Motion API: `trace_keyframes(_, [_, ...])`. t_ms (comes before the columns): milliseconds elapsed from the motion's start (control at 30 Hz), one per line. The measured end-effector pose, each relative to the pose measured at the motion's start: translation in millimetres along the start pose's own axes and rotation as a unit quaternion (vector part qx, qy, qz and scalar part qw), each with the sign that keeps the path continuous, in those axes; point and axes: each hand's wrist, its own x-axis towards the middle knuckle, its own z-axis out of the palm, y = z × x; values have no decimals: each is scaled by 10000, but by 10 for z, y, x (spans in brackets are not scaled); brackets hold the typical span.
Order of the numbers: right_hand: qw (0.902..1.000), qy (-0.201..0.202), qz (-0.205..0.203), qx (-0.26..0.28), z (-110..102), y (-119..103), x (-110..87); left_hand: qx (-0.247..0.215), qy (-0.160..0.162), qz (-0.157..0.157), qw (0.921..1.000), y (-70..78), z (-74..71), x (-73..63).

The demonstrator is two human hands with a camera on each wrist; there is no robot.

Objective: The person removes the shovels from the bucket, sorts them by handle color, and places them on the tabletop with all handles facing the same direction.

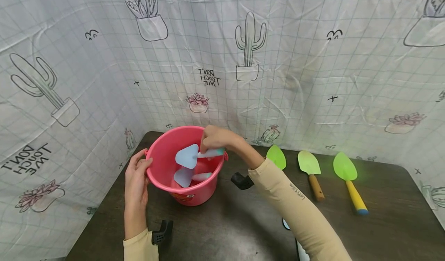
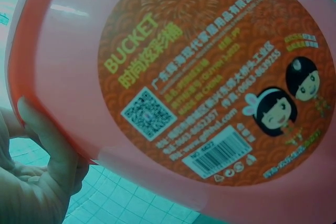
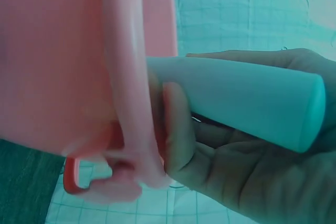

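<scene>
A pink bucket (image 1: 194, 193) stands on the dark table, its printed label (image 2: 210, 77) filling much of the left wrist view. My left hand (image 1: 136, 176) grips the bucket's left rim, with the thumb along the edge. At the opposite side, my right hand (image 1: 217, 138) holds a small trowel by its pale handle (image 3: 241, 95). That trowel's light blue blade (image 1: 187, 156) is over the bucket's opening, pointing left. Below it, inside the bucket, lies another trowel (image 1: 183, 177) with a similar blue blade and a teal-tipped handle.
Three green-bladed trowels lie to the right: one (image 1: 276, 156) partly behind my right sleeve, one with a wooden handle (image 1: 315, 187), one with a yellow handle (image 1: 356, 197). A white object (image 1: 303, 253) shows partly beneath the sleeve. Patterned cloth (image 1: 295, 79) hangs behind the table.
</scene>
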Motion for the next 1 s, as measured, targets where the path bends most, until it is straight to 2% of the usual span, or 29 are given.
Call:
trace_keyframes(267, [9962, 238, -70, 831, -124, 113, -122, 69, 28, 56, 10000, 9, 2, -27])
trace_keyframes(367, [9920, 213, -110, 1242, -156, 161, -153, 105, 44, 61, 9999, 10, 5, -39])
trace_keyframes(467, [9846, 224, 18, 1737, -175, 206, -184, 89, 42, 62, 9999, 9, 7, -48])
trace_keyframes(567, [9692, 180, 166, 2451, -188, 263, -199, 54, 32, 59, 10000, 12, 6, -47])
trace_keyframes(700, [9392, 45, 222, 3426, -194, 351, -219, 22, 16, 32, 10000, 16, 2, -39])
trace_keyframes(1000, [8882, -638, -74, 4550, -177, 512, -274, 31, 19, -5, 10000, 19, -3, -39])
